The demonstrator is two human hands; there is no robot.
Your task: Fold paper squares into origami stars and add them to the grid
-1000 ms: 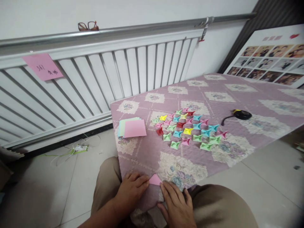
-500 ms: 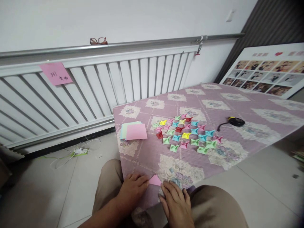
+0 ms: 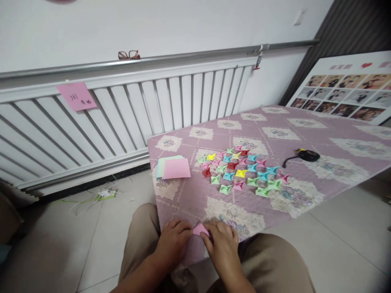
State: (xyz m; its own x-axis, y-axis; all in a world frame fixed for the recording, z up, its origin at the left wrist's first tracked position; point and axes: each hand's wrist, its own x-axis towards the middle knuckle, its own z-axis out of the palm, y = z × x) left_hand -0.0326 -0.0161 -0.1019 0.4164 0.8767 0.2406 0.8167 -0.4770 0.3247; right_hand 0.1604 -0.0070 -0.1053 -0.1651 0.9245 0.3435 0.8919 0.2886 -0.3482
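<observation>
A small triangle of folded pink paper (image 3: 200, 229) lies on the cloth near the table's front corner. Curled fingers of my left hand (image 3: 175, 238) hold its left tip. On its right side, my right hand (image 3: 222, 240) pinches the paper between thumb and fingers, covering that corner. Farther up the table sit rows of small folded paper pieces (image 3: 241, 173) in green, blue, pink, yellow and red. Left of them is a stack of paper sheets (image 3: 177, 168), with a pink one on top.
A dark coiled object with a strap (image 3: 308, 155) lies on the right of the flowered tablecloth (image 3: 180, 203). Behind the table runs a white radiator (image 3: 180, 99) with a pink note (image 3: 77, 97). Glasses (image 3: 129, 55) rest on the pipe. A power strip (image 3: 107, 194) is on the floor.
My right hand has shifted slightly up and left, and its fingers have gone from lying stretched out beside the paper to pinching its right corner. My left hand stays at the left tip.
</observation>
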